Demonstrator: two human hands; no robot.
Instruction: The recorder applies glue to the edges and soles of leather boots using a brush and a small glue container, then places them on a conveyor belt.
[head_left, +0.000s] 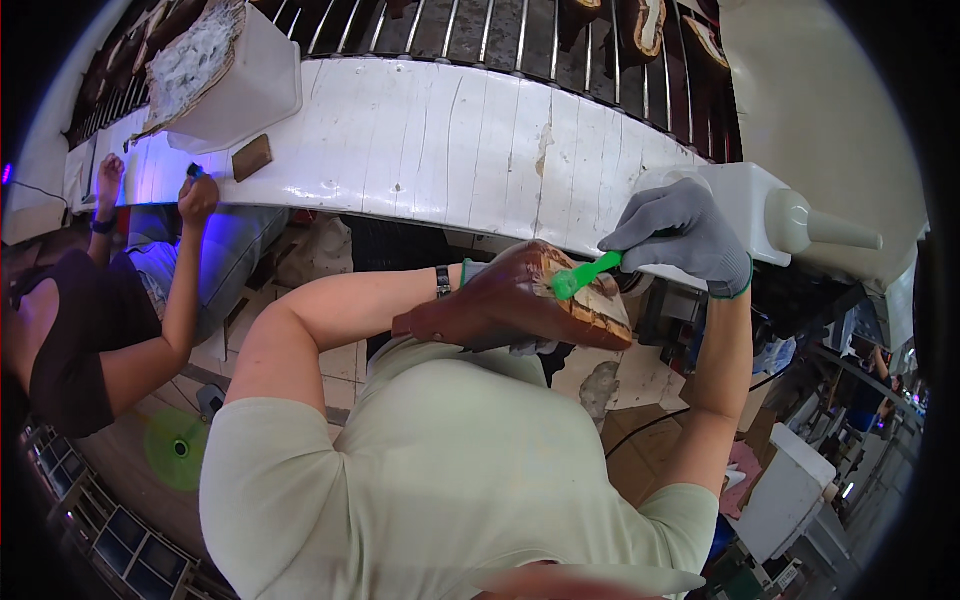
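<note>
Reads as a shoemaking workshop, apparently a production line. Note row of metal bars (pixel 485 35) along far edge of long, scuffed white table (pixel 430 140), bearing brown footwear (pixel 645 28) with pale undersides. Note also brown boot (pixel 465 305) under green brush (pixel 585 275), and co-worker (pixel 65 330) stationed at near edge, toward left end.

One green brush (pixel 592 274), one handheld boot (pixel 480 303), one fluff-topped tub (pixel 250 85), one brown slab (pixel 252 158)
</note>
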